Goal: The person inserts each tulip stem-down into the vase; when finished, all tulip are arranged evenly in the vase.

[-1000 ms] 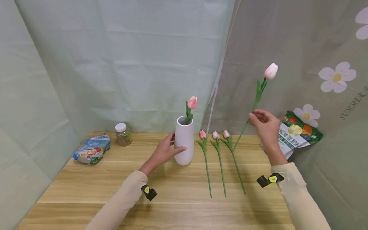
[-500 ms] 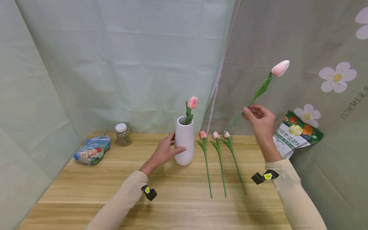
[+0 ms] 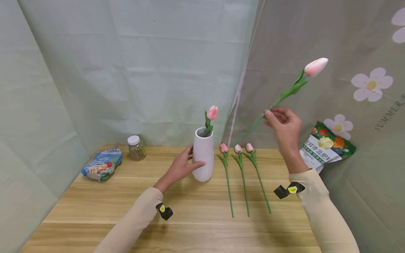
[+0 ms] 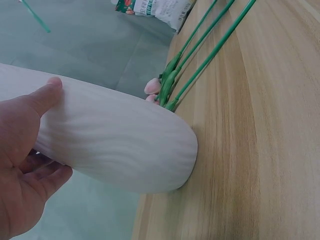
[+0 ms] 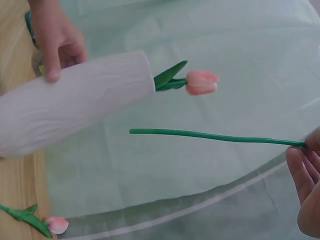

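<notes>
A white ribbed vase (image 3: 203, 158) stands upright on the wooden table with one pink tulip (image 3: 212, 113) in it. My left hand (image 3: 182, 164) grips its side, thumb across the front, fingers behind; the left wrist view shows this grip on the vase (image 4: 120, 135). In my right hand (image 3: 286, 128) a pale pink tulip (image 3: 315, 67) is pinched by its green stem, raised above the table and slanting up to the right. The bare lower stem (image 5: 215, 136) points toward the vase in the right wrist view, its cut end apart from the mouth.
Between the vase and my right arm lie three tulips (image 3: 243, 179) side by side, heads toward the back edge. A blue food packet (image 3: 102, 164) and a white-lidded jar (image 3: 136, 149) are at the left. A green-and-white pouch (image 3: 326, 146) leans at the right against the cloth backdrop.
My right hand has moved left and upward with its tulip, which has tipped from nearly upright to a slant, its stem end swinging toward the vase. My left hand and the vase stay put.
</notes>
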{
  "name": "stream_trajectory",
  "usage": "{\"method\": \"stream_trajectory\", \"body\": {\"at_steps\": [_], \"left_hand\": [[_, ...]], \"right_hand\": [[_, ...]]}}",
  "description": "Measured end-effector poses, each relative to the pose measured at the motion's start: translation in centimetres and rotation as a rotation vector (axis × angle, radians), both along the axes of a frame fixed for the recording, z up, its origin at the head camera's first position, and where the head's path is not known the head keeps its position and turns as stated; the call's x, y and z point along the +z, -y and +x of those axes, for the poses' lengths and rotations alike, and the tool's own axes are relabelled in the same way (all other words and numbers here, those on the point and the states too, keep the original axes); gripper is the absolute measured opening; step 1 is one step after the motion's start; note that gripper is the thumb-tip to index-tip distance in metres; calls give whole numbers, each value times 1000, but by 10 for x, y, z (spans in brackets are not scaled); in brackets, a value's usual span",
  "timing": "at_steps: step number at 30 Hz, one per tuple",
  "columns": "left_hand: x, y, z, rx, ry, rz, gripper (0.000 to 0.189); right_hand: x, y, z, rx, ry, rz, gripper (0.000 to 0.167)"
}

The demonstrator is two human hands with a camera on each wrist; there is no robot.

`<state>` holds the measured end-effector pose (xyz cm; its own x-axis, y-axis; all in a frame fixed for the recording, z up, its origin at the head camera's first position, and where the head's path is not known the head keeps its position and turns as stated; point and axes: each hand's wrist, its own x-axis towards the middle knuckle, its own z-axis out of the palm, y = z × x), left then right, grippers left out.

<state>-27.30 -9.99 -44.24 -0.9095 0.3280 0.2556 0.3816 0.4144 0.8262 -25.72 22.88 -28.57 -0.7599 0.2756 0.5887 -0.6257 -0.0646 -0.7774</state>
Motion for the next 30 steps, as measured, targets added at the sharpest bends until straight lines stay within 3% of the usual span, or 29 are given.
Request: {"method": "stream_trajectory", "body": {"at_steps": [14,21,30], "left_hand": [[-1,0,-1,-2,11,7,90],[-1,-1,-1,-3,17,1,90],[-2,0,-1,-2,-2,9,89]], "right_hand": [[15,20,-2,23,-117,-60,23],[14,29,-2,52,-110,-98,14],[14,40,-4,52,-95,-107,19]]}}
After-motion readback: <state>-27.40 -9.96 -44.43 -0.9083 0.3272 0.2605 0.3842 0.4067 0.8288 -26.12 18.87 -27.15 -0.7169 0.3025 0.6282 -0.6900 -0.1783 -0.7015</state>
